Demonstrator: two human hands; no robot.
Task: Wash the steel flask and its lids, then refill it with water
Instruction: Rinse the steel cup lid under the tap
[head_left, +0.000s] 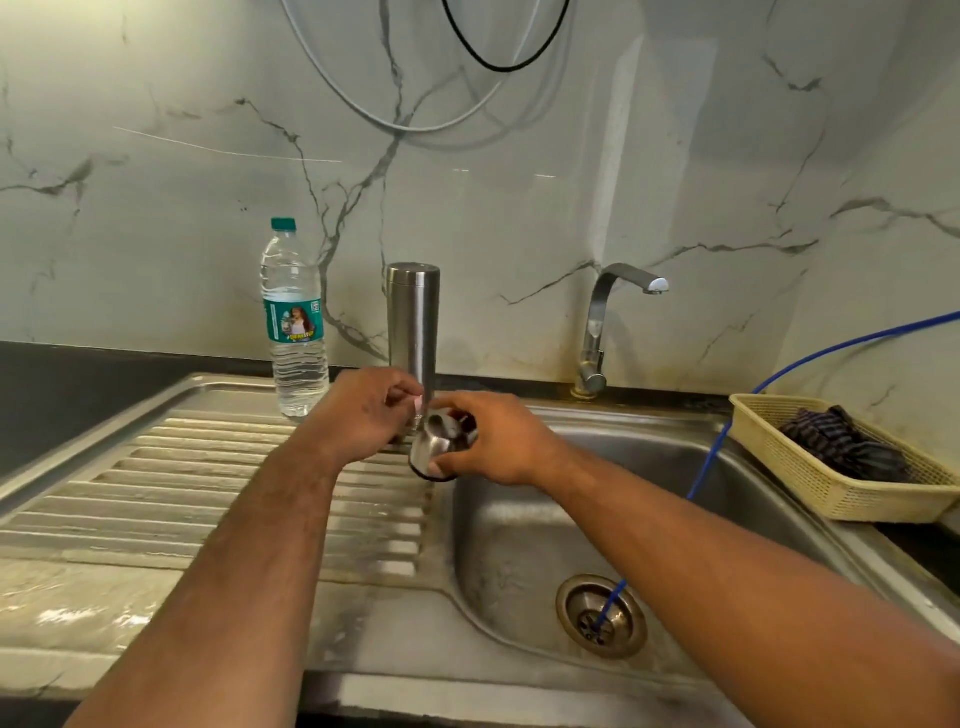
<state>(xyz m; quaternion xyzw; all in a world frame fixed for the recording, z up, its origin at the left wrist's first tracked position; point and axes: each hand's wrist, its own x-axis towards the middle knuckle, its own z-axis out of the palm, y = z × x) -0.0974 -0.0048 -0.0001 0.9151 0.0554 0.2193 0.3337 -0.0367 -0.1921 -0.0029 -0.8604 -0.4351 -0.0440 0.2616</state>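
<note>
R hand (500, 441) grips steel lid (435, 451), L hand (363, 415) holds flask (413, 322), over ribbed drainboard (208, 467), marble wall (519, 182)

A dark desk (62, 395) in front of me carries a steel sink (519, 545) with a ribbed drainboard (208, 499) on its left. A plastic water bottle (293, 322) stands upright at the drainboard's back edge. Right of the basin sits a cream basket (810, 488) holding dark striped cloth (841, 441).

Bare left hand (363, 411) and right hand (501, 441), forearms seemingly lightly haired.
</note>
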